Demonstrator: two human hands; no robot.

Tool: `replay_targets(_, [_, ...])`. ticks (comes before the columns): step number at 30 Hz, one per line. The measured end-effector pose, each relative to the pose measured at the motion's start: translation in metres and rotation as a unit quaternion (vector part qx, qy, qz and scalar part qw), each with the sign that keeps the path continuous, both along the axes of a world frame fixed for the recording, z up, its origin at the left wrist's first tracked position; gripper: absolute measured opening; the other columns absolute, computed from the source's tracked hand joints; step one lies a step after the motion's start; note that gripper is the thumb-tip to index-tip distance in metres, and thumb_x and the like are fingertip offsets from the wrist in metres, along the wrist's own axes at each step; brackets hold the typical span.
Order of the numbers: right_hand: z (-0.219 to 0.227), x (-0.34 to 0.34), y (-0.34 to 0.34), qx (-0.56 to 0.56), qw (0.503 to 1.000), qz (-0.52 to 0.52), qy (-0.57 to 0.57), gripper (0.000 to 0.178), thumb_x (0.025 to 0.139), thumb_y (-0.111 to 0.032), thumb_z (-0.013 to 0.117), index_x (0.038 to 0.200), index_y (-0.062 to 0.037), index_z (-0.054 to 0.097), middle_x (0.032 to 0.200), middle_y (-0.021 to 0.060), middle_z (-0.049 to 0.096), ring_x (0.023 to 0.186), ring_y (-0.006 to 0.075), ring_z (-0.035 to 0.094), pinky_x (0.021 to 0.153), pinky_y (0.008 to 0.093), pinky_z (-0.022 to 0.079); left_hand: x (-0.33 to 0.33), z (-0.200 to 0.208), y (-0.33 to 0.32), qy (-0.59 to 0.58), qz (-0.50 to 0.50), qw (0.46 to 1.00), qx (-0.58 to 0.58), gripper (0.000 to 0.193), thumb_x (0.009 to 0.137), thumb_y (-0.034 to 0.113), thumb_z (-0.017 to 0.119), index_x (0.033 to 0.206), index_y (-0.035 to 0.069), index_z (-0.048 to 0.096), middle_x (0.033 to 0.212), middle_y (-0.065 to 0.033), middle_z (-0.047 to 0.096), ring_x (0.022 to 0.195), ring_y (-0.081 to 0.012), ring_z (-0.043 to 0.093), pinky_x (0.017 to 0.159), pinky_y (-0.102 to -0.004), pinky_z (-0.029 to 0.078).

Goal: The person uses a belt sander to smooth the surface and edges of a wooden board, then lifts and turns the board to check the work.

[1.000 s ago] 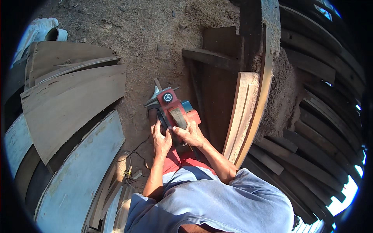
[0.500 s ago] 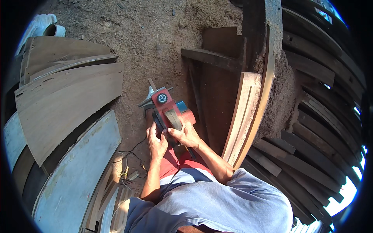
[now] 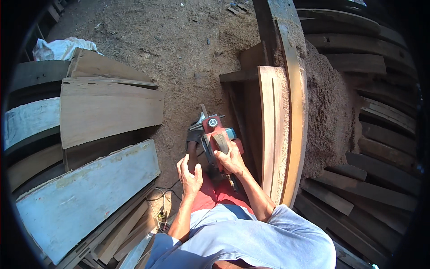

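A red electric hand planer (image 3: 217, 136) with a round dark front knob hangs in front of my lap. My right hand (image 3: 230, 159) is wrapped round its rear handle. Just left of the tool, my left hand (image 3: 190, 175) is raised with fingers apart and nothing in it. A strip of metal guide sticks out at the planer's front. To the right lies a pale reddish wooden plank (image 3: 270, 130) with a long groove, along a bench beam (image 3: 294, 116). Shavings lie between plank and beam. The planer's underside is hidden.
Wide boards (image 3: 112, 112) and a pale blue panel (image 3: 89, 197) are stacked on the left. A cable (image 3: 163, 192) loops on the ground by my left leg. Sawdust (image 3: 324, 121) is heaped right of the beam, beside many dark planks (image 3: 376, 179). A white sack (image 3: 62, 48) lies far left.
My left hand has let go of the planer and opened beside it. My right hand still holds the planer, now nearer the plank. The whole view has turned.
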State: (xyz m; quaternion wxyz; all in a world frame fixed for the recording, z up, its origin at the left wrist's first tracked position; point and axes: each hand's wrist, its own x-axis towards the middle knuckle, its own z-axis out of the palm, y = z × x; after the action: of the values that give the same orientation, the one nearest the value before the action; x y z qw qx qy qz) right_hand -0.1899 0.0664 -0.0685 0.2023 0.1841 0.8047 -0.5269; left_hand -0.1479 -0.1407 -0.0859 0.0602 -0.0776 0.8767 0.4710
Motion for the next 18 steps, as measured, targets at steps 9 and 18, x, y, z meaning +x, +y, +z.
replay_targets(9, [-0.048,0.049,0.01,-0.036,0.995,-0.026,0.088,0.048,0.086,-0.027,0.069,0.124,-0.0021,0.055,0.099,0.0038,0.058,0.093,0.0144,0.056,0.078,0.0317,0.047,-0.051,0.032,0.178,-0.093,-0.162,0.951,0.246,0.072,0.085,0.046,0.078,0.13,-0.002,0.048,0.11,-0.0208,0.063,0.098,-0.0314,0.065,0.088,-0.0448,0.052])
replay_targets(18, [-0.112,0.057,-0.017,-0.012,0.969,-0.035,-0.242,0.061,0.093,-0.052,0.058,0.055,-0.0046,0.059,0.046,0.0028,0.052,0.042,0.012,0.047,0.046,0.0314,0.036,-0.002,0.003,0.222,-0.094,-0.189,0.899,0.384,0.032,0.091,0.025,0.071,0.092,0.001,0.049,0.071,-0.0239,0.059,0.068,-0.0473,0.063,0.059,-0.0513,0.05])
